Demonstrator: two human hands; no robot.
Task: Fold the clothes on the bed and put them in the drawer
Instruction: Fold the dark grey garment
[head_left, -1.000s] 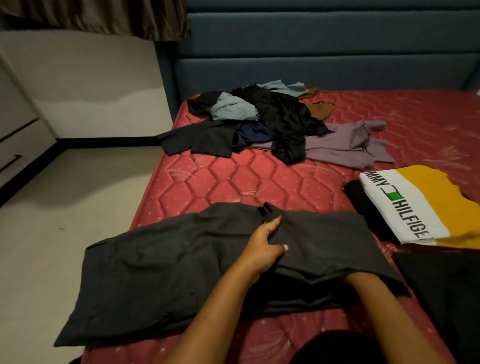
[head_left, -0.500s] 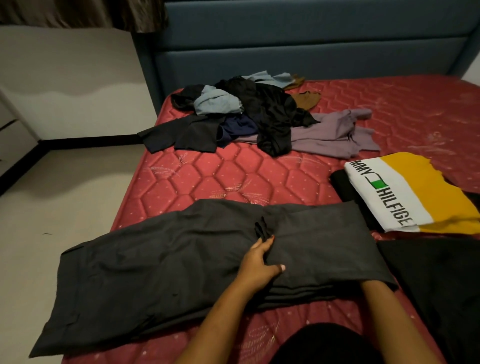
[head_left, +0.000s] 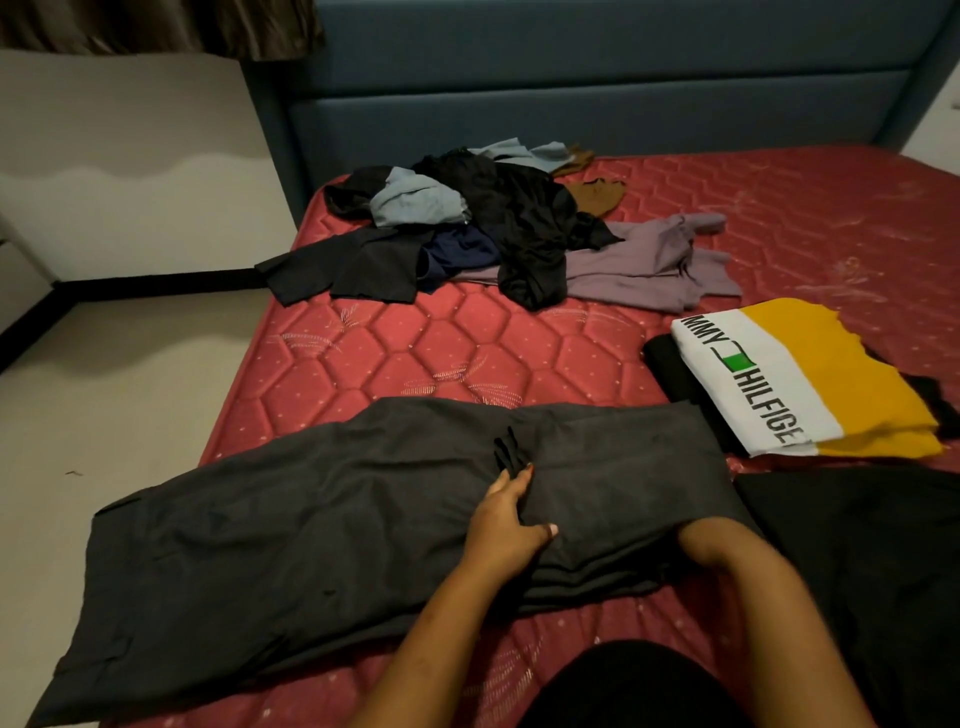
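Dark grey trousers (head_left: 291, 530) lie across the near part of the red mattress (head_left: 426, 358), their left end hanging past the bed's edge. My left hand (head_left: 506, 519) rests flat on their middle, fingers straight and thumb out, beside a small fold of cloth. My right forearm (head_left: 737, 566) runs under the trousers' folded right end, and the hand itself is hidden by the cloth. A heap of unfolded clothes (head_left: 498, 228) in black, grey-blue, navy, brown and mauve sits at the far side of the bed.
A folded white and yellow shirt (head_left: 795, 379) lies on a black garment at the right. Another black garment (head_left: 872, 561) lies flat at the near right. The blue headboard (head_left: 571, 93) is behind; pale floor (head_left: 119, 405) and drawer fronts (head_left: 15, 270) are at the left.
My left hand has slid slightly nearer along the trousers and lies flatter. The right end of the trousers looks smoother. My right hand stays under the cloth.
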